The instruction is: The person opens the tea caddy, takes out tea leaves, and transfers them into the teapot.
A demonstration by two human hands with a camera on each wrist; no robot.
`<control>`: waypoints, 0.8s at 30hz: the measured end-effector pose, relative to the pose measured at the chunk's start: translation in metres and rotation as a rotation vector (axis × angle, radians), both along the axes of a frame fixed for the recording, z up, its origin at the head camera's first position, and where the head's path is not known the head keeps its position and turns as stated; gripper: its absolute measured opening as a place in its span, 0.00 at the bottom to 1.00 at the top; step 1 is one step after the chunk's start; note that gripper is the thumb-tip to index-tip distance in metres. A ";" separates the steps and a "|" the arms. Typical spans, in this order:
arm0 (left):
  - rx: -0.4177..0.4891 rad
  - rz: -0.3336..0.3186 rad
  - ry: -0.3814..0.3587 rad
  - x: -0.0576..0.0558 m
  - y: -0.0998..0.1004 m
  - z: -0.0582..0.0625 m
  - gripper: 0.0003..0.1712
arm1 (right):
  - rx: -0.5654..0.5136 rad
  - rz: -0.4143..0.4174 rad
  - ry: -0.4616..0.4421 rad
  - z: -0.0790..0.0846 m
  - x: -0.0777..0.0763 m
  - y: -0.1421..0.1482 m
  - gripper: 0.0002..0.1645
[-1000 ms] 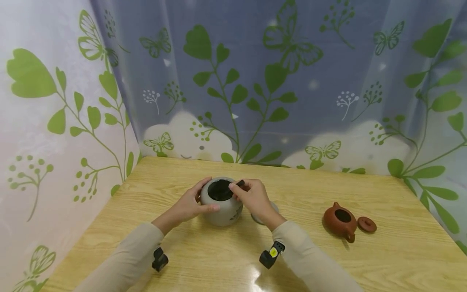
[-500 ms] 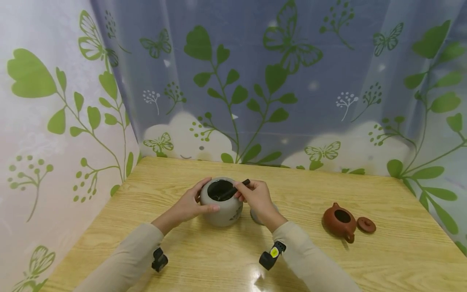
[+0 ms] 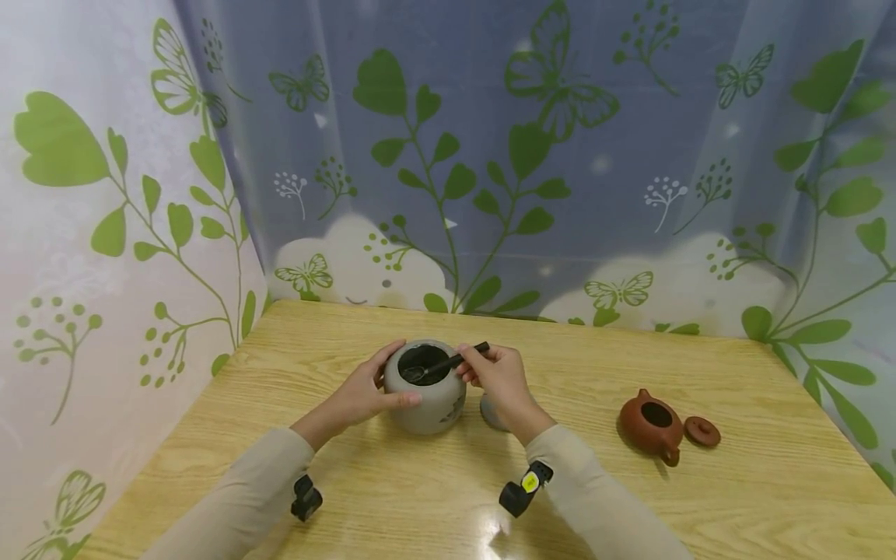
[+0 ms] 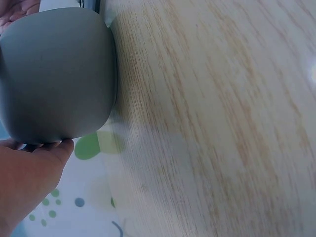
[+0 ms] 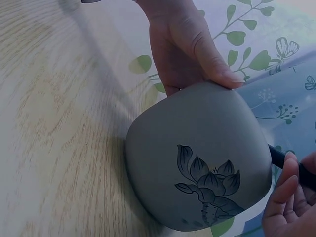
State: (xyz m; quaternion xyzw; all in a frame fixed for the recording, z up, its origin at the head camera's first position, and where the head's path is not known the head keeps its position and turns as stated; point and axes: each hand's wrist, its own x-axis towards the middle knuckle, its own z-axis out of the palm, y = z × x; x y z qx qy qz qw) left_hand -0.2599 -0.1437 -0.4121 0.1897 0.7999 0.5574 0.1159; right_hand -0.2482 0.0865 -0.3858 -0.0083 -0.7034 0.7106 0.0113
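Note:
A round grey jar [image 3: 428,412] stands on the wooden table [image 3: 392,498], its wide dark mouth uncovered. My left hand [image 3: 360,398] grips its left side, thumb along the front and fingers reaching round the back. Between thumb and fingers my right hand [image 3: 498,381] pinches the black handle of a spoon [image 3: 445,365] over the jar's right rim. The spoon slants down to the left, its bowl end inside the mouth. In the right wrist view a dark lotus drawing [image 5: 212,185] decorates the jar; the spoon's bowl is hidden there.
Partly covered by my right hand, a grey round lid [image 3: 491,414] lies right of the jar. Farther right stands a reddish-brown teapot [image 3: 637,429] with its top uncovered, its small lid [image 3: 702,432] beside it. A leaf-patterned curtain [image 3: 476,194] hangs behind the table.
My right hand has drawn the spoon up and to the right, so more of its handle and its bowl end now show. My left hand and the jar have stayed put.

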 end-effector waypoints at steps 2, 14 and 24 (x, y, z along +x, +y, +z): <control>-0.006 0.003 0.000 0.000 0.000 0.000 0.56 | -0.010 -0.003 -0.002 0.000 -0.001 0.001 0.17; -0.017 0.007 0.001 0.002 0.001 0.001 0.55 | -0.055 -0.052 -0.016 -0.002 -0.004 0.007 0.16; -0.015 0.006 -0.006 0.002 0.000 0.002 0.56 | -0.112 -0.058 -0.046 0.004 -0.003 0.013 0.16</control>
